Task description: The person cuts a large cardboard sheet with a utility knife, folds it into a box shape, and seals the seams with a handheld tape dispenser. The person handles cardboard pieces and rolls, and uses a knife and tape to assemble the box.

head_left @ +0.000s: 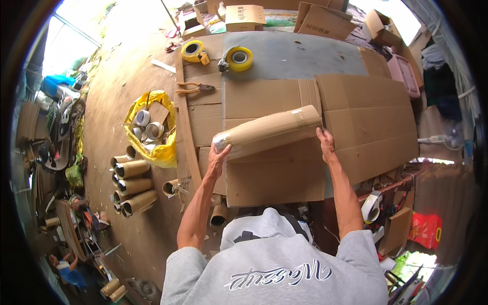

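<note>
A long worktable (300, 56) with a grey top fills the frame's upper centre, bearing flat brown corrugated cardboard sheets (366, 117), two yellow tape rolls (240, 58) and orange-handled pliers (193, 89) at upper left.

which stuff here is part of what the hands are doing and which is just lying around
In hand: cardboard roll, left hand, right hand, flat cardboard sheets.

Lying about: yellow tape rolls, pliers, cardboard tubes, yellow bag, boxes.

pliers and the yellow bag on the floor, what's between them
In the head view, only the table's wooden edge strip and a bit of bare floor lie between the pliers and the yellow bag.
</note>
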### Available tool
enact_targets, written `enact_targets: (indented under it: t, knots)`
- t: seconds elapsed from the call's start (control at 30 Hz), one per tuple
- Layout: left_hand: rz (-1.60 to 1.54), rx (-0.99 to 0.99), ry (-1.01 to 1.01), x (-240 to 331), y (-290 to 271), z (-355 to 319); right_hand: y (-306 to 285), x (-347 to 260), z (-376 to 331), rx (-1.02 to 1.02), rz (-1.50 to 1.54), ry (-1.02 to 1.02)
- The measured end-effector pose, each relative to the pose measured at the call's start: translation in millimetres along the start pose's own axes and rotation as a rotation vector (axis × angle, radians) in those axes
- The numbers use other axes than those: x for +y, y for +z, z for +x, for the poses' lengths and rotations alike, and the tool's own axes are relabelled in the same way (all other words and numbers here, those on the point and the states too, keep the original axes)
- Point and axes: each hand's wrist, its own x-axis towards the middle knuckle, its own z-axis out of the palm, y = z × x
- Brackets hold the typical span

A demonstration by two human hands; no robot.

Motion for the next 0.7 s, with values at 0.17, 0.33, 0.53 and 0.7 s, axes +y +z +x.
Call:
enact_targets:
  t: [0.17, 0.33, 0.53, 0.7]
  knots:
    - [0.084, 0.027, 0.084, -5.4, 7.5, 28.5, 28.6, 37.6, -34.4, 0.295, -0.114, -0.098]
    - [0.054, -0.027, 0.039, -5.4, 4.7, 50.2, 16.6, 39.1, -54.7, 0.268, -0.257, -0.045]
    - [0.138, -0.027, 0.059, -3.8, -3.6, 42.9, 19.5, 37.1, -54.0, 0.254, -0.182, 0.001]
    - [0.146, -0.054, 0.084, 19.0, 3.8, 31.6, 10.5, 48.8, -49.7, 0.267, -0.171, 0.120]
